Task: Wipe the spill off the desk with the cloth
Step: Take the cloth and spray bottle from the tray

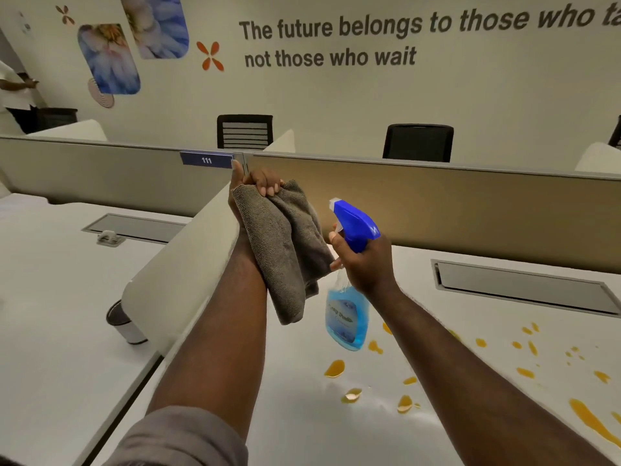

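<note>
My left hand (250, 186) is raised above the white desk (302, 428) and grips a grey microfibre cloth (289, 253) that hangs down from its fingers. My right hand (366, 264) holds a spray bottle (347, 317) with a blue trigger head and blue liquid, its nozzle pointing left toward the cloth. Orange spill drops (335, 368) lie scattered over the desk below and to the right of both hands, with a long streak (591, 423) near the right edge.
A beige partition (437, 203) runs along the back of the desk, and a white side divider (188, 264) stands on the left. A grey cable hatch (524, 287) sits at the back right. Black chairs (418, 142) stand beyond. A person (16, 95) stands far left.
</note>
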The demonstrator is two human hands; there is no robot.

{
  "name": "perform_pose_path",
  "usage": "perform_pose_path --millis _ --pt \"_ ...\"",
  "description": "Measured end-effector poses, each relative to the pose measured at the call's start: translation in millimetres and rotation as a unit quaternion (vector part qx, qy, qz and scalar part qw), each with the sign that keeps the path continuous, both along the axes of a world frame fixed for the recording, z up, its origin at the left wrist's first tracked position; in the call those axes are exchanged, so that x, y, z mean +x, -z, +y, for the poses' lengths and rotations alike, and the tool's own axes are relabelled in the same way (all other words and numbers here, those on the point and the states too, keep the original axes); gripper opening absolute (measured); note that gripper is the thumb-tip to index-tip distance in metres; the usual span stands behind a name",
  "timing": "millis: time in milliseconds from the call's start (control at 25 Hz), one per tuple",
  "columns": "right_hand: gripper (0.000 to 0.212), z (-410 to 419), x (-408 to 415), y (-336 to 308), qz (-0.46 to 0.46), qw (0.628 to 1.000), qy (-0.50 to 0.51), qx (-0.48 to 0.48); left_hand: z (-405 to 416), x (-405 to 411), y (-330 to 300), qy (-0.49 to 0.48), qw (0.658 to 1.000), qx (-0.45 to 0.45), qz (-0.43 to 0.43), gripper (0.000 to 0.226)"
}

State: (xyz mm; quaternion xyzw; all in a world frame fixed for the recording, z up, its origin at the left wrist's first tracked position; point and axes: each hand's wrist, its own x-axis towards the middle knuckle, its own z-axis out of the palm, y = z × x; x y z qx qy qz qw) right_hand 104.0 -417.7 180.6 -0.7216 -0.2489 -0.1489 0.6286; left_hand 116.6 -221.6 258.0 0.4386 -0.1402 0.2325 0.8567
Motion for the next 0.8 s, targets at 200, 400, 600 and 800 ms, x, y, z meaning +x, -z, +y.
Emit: perform_pose_path --millis 200,400,600,800 --pt "0.006 47.8 1.7 38.7 0.043 0.999 0.031 -0.011 59.5 -19.4 44.3 -0.029 0.998 0.051 -0.003 0.101" --pt "0.011 106.9 4.3 69.5 0.085 0.996 0.022 -0.032 117.2 -36.4 93.6 -0.013 0.996 0.087 0.006 0.097" --pt "0.009 157.2 12.8 97.1 0.109 0.993 0.010 -0.045 167.5 -63.3 130.9 0.015 0.996 0.083 -0.027 0.057" --pt "0.012 194.8 21.2 118.5 0.135 0.990 -0.006 -0.047 202.9 -80.0 164.1 0.027 0.995 0.091 -0.008 0.059"
